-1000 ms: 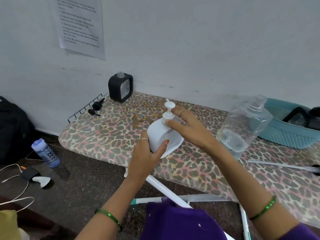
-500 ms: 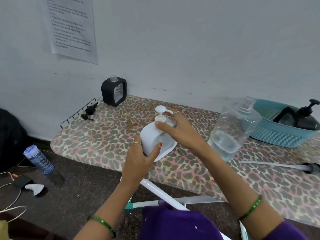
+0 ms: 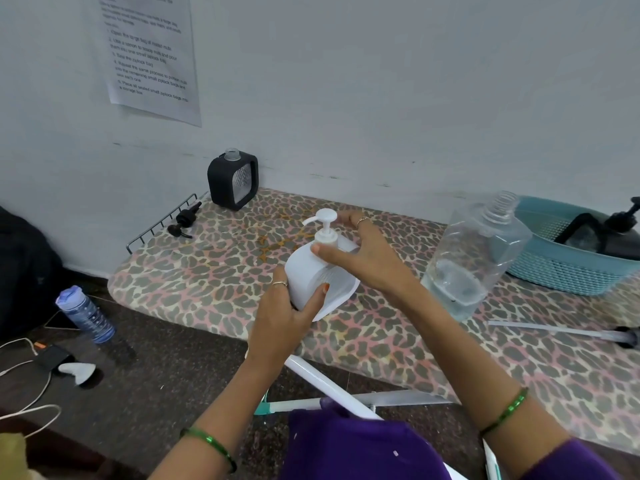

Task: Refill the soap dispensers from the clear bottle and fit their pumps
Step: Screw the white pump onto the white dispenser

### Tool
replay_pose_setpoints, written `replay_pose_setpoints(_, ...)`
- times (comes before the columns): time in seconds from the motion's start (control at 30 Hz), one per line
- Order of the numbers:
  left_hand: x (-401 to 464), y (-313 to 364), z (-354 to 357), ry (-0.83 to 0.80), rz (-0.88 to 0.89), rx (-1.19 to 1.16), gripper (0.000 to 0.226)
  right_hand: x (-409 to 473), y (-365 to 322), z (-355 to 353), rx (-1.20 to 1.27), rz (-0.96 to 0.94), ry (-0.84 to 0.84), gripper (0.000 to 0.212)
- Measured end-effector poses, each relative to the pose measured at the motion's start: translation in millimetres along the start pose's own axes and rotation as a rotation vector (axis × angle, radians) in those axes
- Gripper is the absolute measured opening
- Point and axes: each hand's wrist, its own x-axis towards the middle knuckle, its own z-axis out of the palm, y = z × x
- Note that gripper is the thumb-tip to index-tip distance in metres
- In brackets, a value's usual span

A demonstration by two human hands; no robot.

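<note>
A white soap dispenser (image 3: 308, 275) is tilted above the leopard-print ironing board (image 3: 214, 271). My left hand (image 3: 280, 313) grips its lower body from below. My right hand (image 3: 360, 258) curls round the neck, thumb and fingers at the collar of the white pump (image 3: 323, 225), which sits in the dispenser's mouth. The clear bottle (image 3: 474, 258) stands uncapped to the right with a little liquid at the bottom. A black dispenser (image 3: 232, 180) without a pump stands at the back by the wall, and a black pump (image 3: 183, 221) lies at the board's left end.
A teal basket (image 3: 554, 271) at the right holds a dark dispenser (image 3: 602, 237) with a pump. A long tube with a dark pump head (image 3: 561, 332) lies on the board at the right. On the floor to the left are a blue bottle (image 3: 85, 315) and cables.
The view has shifted slightly. My right hand has turned at the pump's collar and the pump's spout now points left. My left hand keeps its hold on the dispenser.
</note>
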Motion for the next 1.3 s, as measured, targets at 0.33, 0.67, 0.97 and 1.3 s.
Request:
replay_pose_setpoints(0.33, 0, 3, -1, 0.001, 0.017, 0.016, 0.053, 10, -1, -16, -0.035, 0.008, -0.072, 0.021)
replay_pose_setpoints(0.67, 1, -3, 0, -0.001, 0.011, 0.001, 0.054, 10, -1, -18, 0.056, 0.017, -0.218, 0.031)
replay_pose_setpoints(0.97, 0, 3, 0, 0.025, 0.024, 0.027, 0.056, 10, -1, 2, -0.023, 0.087, 0.056, 0.045)
replay_pose_setpoints(1.3, 0, 2, 0, 0.027, 0.045, 0.063, 0.054, 14, -1, -27, 0.089, 0.126, -0.247, 0.033)
